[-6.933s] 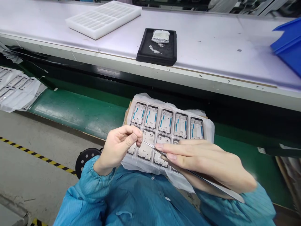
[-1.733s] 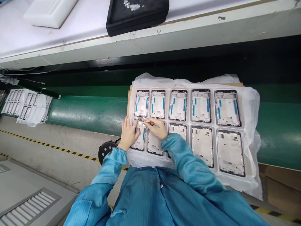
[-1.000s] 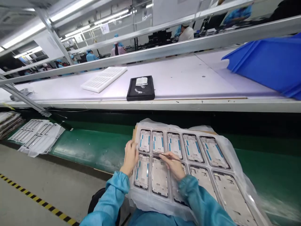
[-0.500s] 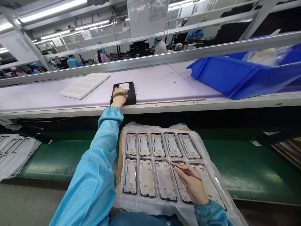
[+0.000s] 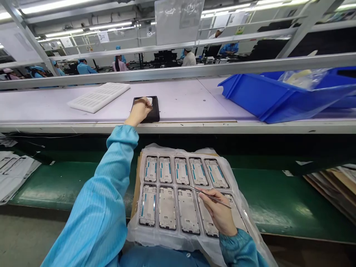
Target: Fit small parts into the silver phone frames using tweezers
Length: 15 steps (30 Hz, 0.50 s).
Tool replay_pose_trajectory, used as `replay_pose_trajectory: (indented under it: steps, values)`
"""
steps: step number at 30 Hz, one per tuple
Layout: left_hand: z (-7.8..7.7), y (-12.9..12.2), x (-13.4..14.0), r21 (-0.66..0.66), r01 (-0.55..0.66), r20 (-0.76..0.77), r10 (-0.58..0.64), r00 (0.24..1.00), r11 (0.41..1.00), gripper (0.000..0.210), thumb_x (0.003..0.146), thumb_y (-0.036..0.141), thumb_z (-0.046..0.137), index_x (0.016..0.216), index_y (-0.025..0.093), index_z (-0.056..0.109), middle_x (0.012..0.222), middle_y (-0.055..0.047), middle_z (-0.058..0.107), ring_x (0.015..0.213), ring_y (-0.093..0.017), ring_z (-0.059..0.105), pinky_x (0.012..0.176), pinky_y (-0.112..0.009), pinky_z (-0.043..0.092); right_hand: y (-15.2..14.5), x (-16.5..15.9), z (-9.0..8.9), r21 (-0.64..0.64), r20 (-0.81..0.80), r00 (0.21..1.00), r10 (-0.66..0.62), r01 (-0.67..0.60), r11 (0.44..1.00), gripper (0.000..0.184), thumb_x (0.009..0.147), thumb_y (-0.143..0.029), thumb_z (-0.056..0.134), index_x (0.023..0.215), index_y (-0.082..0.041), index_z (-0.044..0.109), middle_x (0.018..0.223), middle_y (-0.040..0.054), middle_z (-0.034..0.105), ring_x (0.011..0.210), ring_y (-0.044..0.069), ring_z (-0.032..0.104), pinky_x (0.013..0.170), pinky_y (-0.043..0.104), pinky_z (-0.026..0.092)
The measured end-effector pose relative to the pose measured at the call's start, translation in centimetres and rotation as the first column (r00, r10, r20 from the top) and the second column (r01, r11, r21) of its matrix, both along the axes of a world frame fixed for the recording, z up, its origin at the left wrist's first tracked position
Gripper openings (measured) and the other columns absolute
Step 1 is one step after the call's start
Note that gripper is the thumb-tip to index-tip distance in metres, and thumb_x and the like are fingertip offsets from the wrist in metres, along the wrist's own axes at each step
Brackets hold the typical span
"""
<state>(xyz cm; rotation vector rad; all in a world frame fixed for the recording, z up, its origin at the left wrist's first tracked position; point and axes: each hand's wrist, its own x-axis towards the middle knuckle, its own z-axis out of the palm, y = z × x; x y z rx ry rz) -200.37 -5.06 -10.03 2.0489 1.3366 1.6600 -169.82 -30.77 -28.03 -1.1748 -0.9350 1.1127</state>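
Observation:
On the shelf, my left hand (image 5: 140, 108) reaches over a small black tray (image 5: 154, 114), its fingertips pinched together at a white piece (image 5: 150, 100) lying in it. Whether anything is between those fingertips is hidden. My right hand (image 5: 218, 209) is closed around slim metal tweezers (image 5: 213, 197), whose tips point left over the phone frames. Two rows of these phone frames (image 5: 189, 213) lie in a clear plastic tray (image 5: 178, 241) in front of me. Blue strips mark the far row and the near-left phone frame (image 5: 148, 205); other near frames show bare metal.
A white slotted tray (image 5: 100, 97) lies on the shelf (image 5: 183, 100) at left. To the right stands a blue bin (image 5: 256, 96) with a plastic bag inside. Stacked sheets flank the green bench (image 5: 278, 200). Several people sit beyond the metal rail (image 5: 178, 72).
My left hand has turned over the black tray, its fingertips moving right onto the white piece. The right hand keeps the tweezers above the phone frames. The view has shifted slightly.

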Motion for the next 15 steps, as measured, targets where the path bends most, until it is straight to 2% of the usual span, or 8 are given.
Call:
replay_pose_trajectory:
  steps: [2,4,5,6,8,11,13,15]
  values:
    - [-0.8,-4.7,-0.1,-0.024,0.059,0.068,-0.058,0.996,0.998,0.019,0.088,0.037,0.067,0.079,0.020,0.064,0.075,-0.006,0.067,0.072,-0.019,0.064,0.075,-0.040,0.058,0.0,-0.4,0.9,0.023,0.002,1.000,0.019,-0.019,1.000,0.039,0.058,-0.046,0.096,0.063,-0.023,0.065,0.083,0.0096,0.080,0.038,0.015,0.056,0.029,0.028,0.044]
    - [-2.7,-10.2,0.2,-0.052,0.107,0.221,-0.093,0.971,0.993,0.022,0.093,0.039,0.061,0.097,0.018,0.067,0.082,-0.004,0.069,0.071,-0.014,0.064,0.069,-0.031,0.056,0.0,-0.9,2.1,0.045,0.007,0.999,0.054,-0.054,0.998,0.038,0.060,-0.045,0.096,0.063,-0.023,0.065,0.083,0.0098,0.080,0.043,0.018,0.064,0.030,0.027,0.046]
    - [-3.7,-13.1,0.6,-0.085,0.178,0.444,-0.122,0.888,0.980,0.026,0.090,0.041,0.068,0.100,0.018,0.069,0.081,-0.003,0.069,0.069,-0.013,0.062,0.065,-0.028,0.054,-0.1,-1.3,2.9,0.067,0.010,0.997,0.078,-0.078,0.995,0.036,0.062,-0.044,0.095,0.064,-0.023,0.066,0.082,0.0096,0.080,0.049,0.020,0.069,0.031,0.025,0.049]
    - [-4.8,-15.8,0.9,-0.110,0.257,0.623,-0.135,0.770,0.960,0.030,0.084,0.043,0.077,0.098,0.018,0.071,0.080,-0.002,0.068,0.068,-0.012,0.061,0.064,-0.027,0.052,-0.1,-1.8,3.7,0.098,0.014,0.994,0.105,-0.106,0.990,0.034,0.064,-0.043,0.095,0.064,-0.022,0.067,0.081,0.0091,0.080,0.056,0.023,0.074,0.035,0.025,0.053]
    - [-6.4,-20.6,1.8,-0.120,0.363,0.841,-0.100,0.532,0.924,0.034,0.071,0.044,0.090,0.088,0.019,0.074,0.074,0.000,0.066,0.065,-0.010,0.058,0.060,-0.024,0.049,-0.2,-3.0,5.5,0.187,0.024,0.985,0.171,-0.172,0.967,0.028,0.069,-0.037,0.094,0.067,-0.023,0.070,0.081,0.0074,0.081,0.071,0.025,0.079,0.049,0.026,0.063]
    - [-7.7,-25.5,3.0,-0.111,0.444,0.955,-0.028,0.295,0.889,0.032,0.065,0.042,0.095,0.075,0.021,0.072,0.067,0.003,0.060,0.061,-0.008,0.052,0.058,-0.022,0.046,-0.4,-5.1,8.5,0.341,0.068,0.955,0.288,-0.294,0.893,0.015,0.076,-0.024,0.090,0.075,-0.026,0.076,0.085,0.0041,0.081,0.078,0.024,0.080,0.070,0.031,0.069]
    - [-8.2,-27.4,3.3,-0.091,0.477,0.981,-0.005,0.196,0.874,0.030,0.067,0.042,0.094,0.074,0.022,0.072,0.065,0.004,0.058,0.059,-0.008,0.049,0.058,-0.022,0.046,-0.6,-6.5,10.4,0.424,0.128,0.927,0.352,-0.371,0.826,0.017,0.079,-0.015,0.087,0.086,-0.029,0.079,0.090,0.0019,0.082,0.080,0.023,0.080,0.073,0.031,0.070]
    - [-8.6,-28.7,3.5,-0.059,0.486,0.990,-0.011,0.140,0.872,0.027,0.068,0.040,0.094,0.073,0.023,0.073,0.064,0.004,0.058,0.058,-0.007,0.048,0.059,-0.022,0.045,-0.9,-7.8,12.0,0.473,0.222,0.888,0.402,-0.459,0.752,0.030,0.079,-0.007,0.084,0.096,-0.032,0.080,0.095,0.0006,0.081,0.081,0.023,0.080,0.072,0.030,0.070]
